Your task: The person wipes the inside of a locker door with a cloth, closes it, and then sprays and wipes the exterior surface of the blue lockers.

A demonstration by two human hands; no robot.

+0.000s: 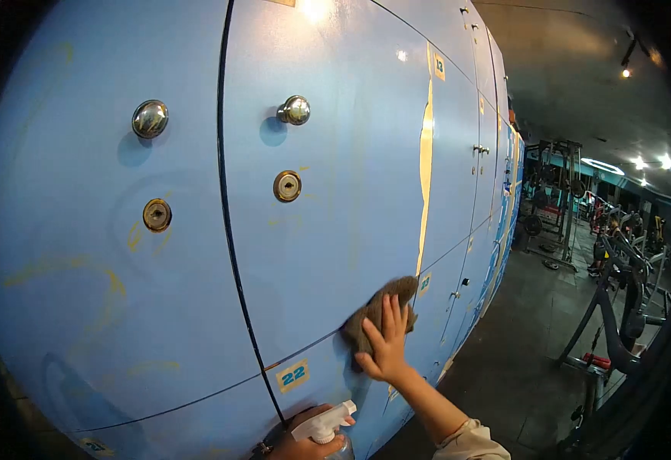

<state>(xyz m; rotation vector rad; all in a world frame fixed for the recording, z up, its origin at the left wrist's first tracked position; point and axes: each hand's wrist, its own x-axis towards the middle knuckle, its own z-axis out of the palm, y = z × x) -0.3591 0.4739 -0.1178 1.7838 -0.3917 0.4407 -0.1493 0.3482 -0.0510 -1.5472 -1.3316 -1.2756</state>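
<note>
My right hand [385,343] presses a brown cloth [366,316] flat against the blue locker door [335,253], its fingers spread over the cloth. The cloth lies bunched near the door's lower right corner, beside a peeled cream strip [426,161]. At the bottom, my left hand [308,445] is wrapped around a spray bottle [328,423] with a white trigger head. The bottle's lower part is cut off by the frame edge. Just above it is a locker label reading 22 [293,376].
Round metal knobs [150,119] and keyhole locks [287,185] stick out from the doors. More lockers run away to the right. Gym machines [619,307] and a weight rack [554,192] stand on the dark floor [504,368] at the right.
</note>
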